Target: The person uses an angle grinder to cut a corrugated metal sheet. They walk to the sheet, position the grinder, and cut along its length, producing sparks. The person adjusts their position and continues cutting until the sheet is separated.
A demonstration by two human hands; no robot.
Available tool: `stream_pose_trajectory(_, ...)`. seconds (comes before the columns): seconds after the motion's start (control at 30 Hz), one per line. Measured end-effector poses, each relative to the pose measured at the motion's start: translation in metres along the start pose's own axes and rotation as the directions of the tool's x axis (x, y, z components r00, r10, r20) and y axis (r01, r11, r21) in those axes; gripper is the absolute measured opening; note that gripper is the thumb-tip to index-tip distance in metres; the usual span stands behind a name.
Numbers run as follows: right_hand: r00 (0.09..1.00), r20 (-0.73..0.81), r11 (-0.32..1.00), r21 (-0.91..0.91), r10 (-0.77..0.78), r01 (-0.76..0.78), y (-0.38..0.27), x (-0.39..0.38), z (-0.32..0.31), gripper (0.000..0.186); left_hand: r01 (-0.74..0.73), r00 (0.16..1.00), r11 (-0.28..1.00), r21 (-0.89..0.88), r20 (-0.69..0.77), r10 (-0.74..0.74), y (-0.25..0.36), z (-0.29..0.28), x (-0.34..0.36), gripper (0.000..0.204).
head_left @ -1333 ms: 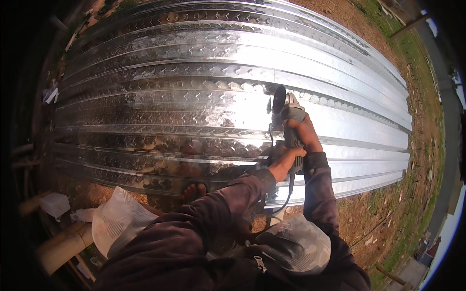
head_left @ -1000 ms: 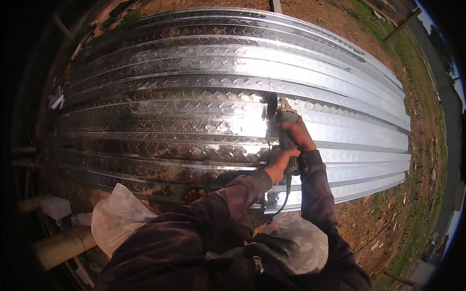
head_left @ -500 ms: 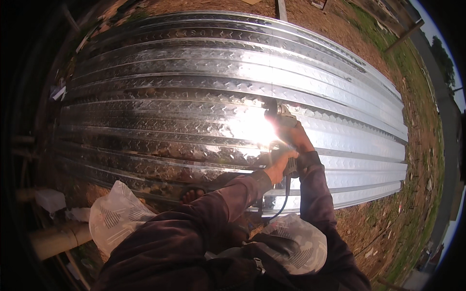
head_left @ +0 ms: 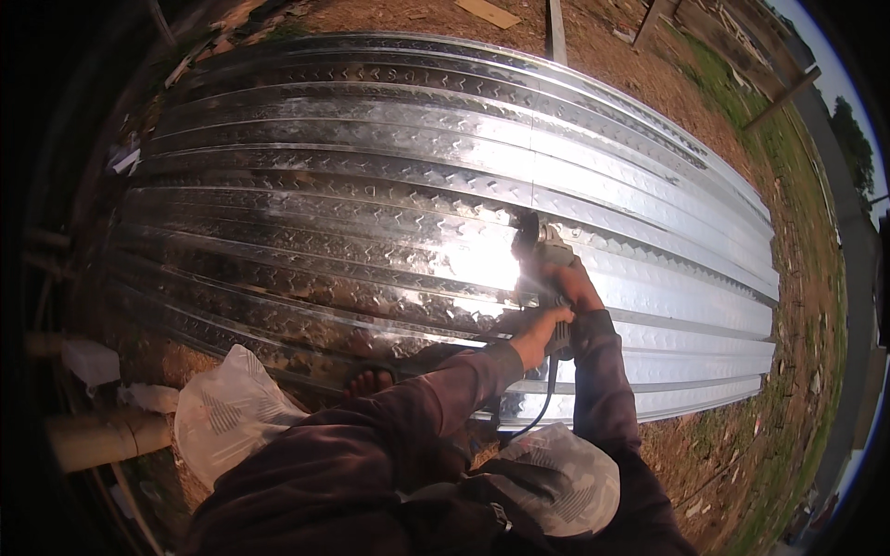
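A large ribbed sheet of shiny metal decking (head_left: 352, 199) lies spread in front of me, its raised ribs running left to right. Both my hands grip an angle grinder (head_left: 556, 246) over the middle of it. My right hand (head_left: 578, 284) wraps the body near the head, while my left hand (head_left: 534, 337) closes around the rear part, nearer to me. The dark disc and guard (head_left: 527, 235) face the sheet, but glare hides the exact contact. Ahead of the disc, a thin straight line (head_left: 533, 176) crosses the ribs. A cable (head_left: 549, 397) hangs from the grinder's back end.
My foot (head_left: 371, 381) shows at the sheet's near edge, close to my knees in pale patterned trousers. A bamboo pole (head_left: 111, 439) and a white container (head_left: 91, 362) are at the left. Reddish soil (head_left: 607, 74) and grass surround the sheet; wooden posts (head_left: 783, 97) stand far right.
The whole scene has shifted slightly down and right in the picture. Both hands keep their grip on the grinder, which shows little movement against the sheet. The glare beside it looks smaller.
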State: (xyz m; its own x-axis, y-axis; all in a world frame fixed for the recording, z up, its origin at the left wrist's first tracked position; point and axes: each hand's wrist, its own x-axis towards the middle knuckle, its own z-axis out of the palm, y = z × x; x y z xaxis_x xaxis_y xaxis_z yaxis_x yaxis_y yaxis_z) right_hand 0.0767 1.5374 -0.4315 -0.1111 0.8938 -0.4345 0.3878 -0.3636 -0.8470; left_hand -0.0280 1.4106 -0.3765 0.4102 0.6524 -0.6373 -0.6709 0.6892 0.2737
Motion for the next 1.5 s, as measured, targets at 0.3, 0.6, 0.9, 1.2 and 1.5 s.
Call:
stream_pose_trajectory(0.3,1.0,-0.006,1.0,0.006,0.015,-0.015,-0.003,-0.002,0.003,0.033,-0.025,0.999,1.0,0.018,0.021,0.024,-0.005,-0.005,0.005,0.017)
stream_pose_trajectory(0.6,0.998,-0.055,0.999,-0.029,0.038,-0.039,-0.016,-0.01,-0.003,0.036,-0.01,1.0,0.999,0.046,0.009,0.009,-0.003,0.003,0.005,0.018)
stream_pose_trajectory(0.9,0.999,0.028,1.0,-0.01,0.023,-0.023,-0.022,-0.013,-0.001,0.036,-0.008,1.0,0.997,0.082,-0.004,0.009,-0.007,-0.002,0.01,0.023)
stream_pose_trajectory(1.2,0.996,0.042,0.996,-0.028,0.082,-0.081,-0.014,-0.005,-0.005,0.064,-0.035,0.999,0.999,0.012,0.003,0.035,-0.009,-0.003,0.01,0.017)
stream_pose_trajectory(1.5,0.99,0.099,0.995,-0.026,0.097,-0.094,-0.035,-0.019,-0.004,0.07,-0.032,1.0,0.999,0.039,0.001,0.032,-0.006,0.0,0.006,0.018)
